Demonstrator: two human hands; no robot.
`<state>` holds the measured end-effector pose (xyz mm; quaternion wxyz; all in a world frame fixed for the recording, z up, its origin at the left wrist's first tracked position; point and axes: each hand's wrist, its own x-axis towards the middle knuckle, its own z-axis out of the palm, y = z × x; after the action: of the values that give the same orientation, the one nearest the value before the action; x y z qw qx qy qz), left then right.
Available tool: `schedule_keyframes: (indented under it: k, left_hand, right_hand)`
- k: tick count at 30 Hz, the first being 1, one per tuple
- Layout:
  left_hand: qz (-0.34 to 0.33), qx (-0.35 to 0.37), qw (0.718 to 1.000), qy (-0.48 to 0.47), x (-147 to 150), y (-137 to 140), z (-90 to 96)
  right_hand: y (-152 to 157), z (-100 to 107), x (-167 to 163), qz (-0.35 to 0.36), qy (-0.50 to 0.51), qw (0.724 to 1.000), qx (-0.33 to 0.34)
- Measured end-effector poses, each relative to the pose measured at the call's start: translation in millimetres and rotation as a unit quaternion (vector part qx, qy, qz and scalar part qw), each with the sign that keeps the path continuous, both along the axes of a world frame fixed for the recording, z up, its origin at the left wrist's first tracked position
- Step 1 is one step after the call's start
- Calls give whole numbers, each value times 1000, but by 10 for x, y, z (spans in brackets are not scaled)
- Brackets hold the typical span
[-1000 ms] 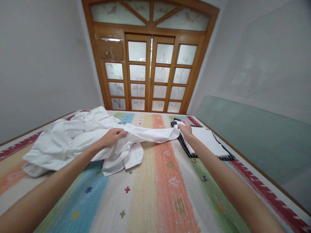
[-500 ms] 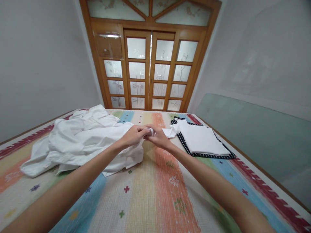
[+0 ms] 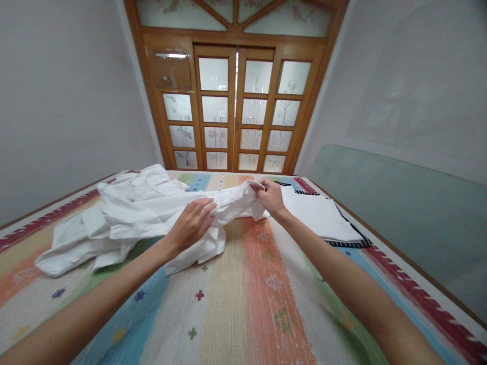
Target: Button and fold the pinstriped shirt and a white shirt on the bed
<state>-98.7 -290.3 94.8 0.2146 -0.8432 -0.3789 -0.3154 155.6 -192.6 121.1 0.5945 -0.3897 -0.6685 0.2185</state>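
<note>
A crumpled white shirt [image 3: 133, 208] lies over the left half of the bed, and one sleeve-like length of it stretches toward the right. My right hand [image 3: 271, 197] pinches the end of that length between thumb and fingers, holding it raised off the bedding. Against the near side of the same length rests my left hand [image 3: 193, 223], its fingers stretched out and loosely apart; the thumb is hidden. A loose flap of the shirt hangs below, between the hands.
A folded white garment with black striped trim [image 3: 323, 218] lies to the right, partly behind my right hand. The striped bedspread [image 3: 228, 309] covers the bed. A pale green panel [image 3: 399, 203] stands along the right edge. Wooden glazed doors [image 3: 234, 111] are beyond.
My hands, together on the cloth before, have moved apart. The right went right and up with the shirt's end; the left drew back left with its fingers loosened. The stretched length is now lifted.
</note>
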Motion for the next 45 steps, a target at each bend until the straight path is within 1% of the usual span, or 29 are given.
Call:
schedule_keyframes:
  k: [3,7,9,10,13,14,20,21,23,25,26,28,30,32,35,36,37,38,39,40,41,42,43,44,45]
  left_hand:
    - [52,-43,998,9,-234,61,-53]
    - [120,-136,983,29,-492,128,-131]
    - [122,-177,976,44,-556,130,-173]
    - [111,-189,975,46,-564,121,-195]
    - [66,-198,977,47,-491,72,-271]
    - [59,-195,978,50,-445,56,-302]
    - [113,-173,976,74,-206,72,-463]
    - [114,-169,977,68,-191,88,-466]
    - [94,-170,980,43,-174,114,-440]
    - [43,-205,978,11,-154,114,-370]
    - [11,-239,971,-5,-137,102,-324]
    - [-38,-327,944,-30,-83,53,-220]
    - [-56,-406,911,-52,-7,-18,-124]
    - [-55,-450,888,-77,83,-96,-53]
    - [-57,-470,871,-131,228,-203,-11]
    - [-57,-472,866,-153,279,-234,-9]
    - [-57,-473,862,-173,330,-262,-11]
    - [-57,-474,857,-192,383,-289,-15]
    - [-58,-477,852,-209,439,-316,-20]
    - [-62,-481,846,-223,499,-344,-25]
    - [-67,-486,840,-230,563,-375,-32]
    - [-76,-490,837,-231,632,-409,-43]
    - [-87,-491,837,-224,707,-448,-58]
    - [-102,-488,841,-210,788,-491,-79]
    - [-119,-481,848,-190,874,-537,-107]
  right_hand:
    - [138,14,192,-53,20,998,-17]
    - [292,-21,435,-123,59,990,-44]
    - [342,-53,536,-149,68,985,-47]
    - [358,-69,578,-159,68,984,-49]
    - [375,-109,660,-180,63,980,-59]
    - [373,-116,673,-186,60,979,-61]
    - [336,-91,690,-198,37,977,-67]
    - [328,-80,695,-200,32,977,-63]
    - [313,-59,713,-206,10,977,-47]
    - [302,-47,739,-214,-31,976,-34]
    - [301,-48,754,-218,-58,974,-34]
    - [303,-65,786,-225,-118,966,-39]
    - [300,-93,817,-240,-182,953,-38]
    - [269,-115,843,-261,-252,931,-48]
    - [139,-103,859,-278,-357,885,-108]
    - [74,-89,857,-268,-382,874,-136]
    - [2,-73,851,-242,-395,869,-173]
    - [-74,-59,842,-198,-394,870,-222]
    - [-149,-50,830,-132,-382,870,-284]
    - [-222,-48,814,-53,-360,862,-352]
    - [-288,-55,795,27,-333,848,-411]
    - [-346,-71,771,98,-306,831,-454]
    - [-396,-96,741,154,-285,817,-477]
    - [-436,-130,704,198,-269,809,-484]
    - [-469,-171,660,231,-257,809,-476]
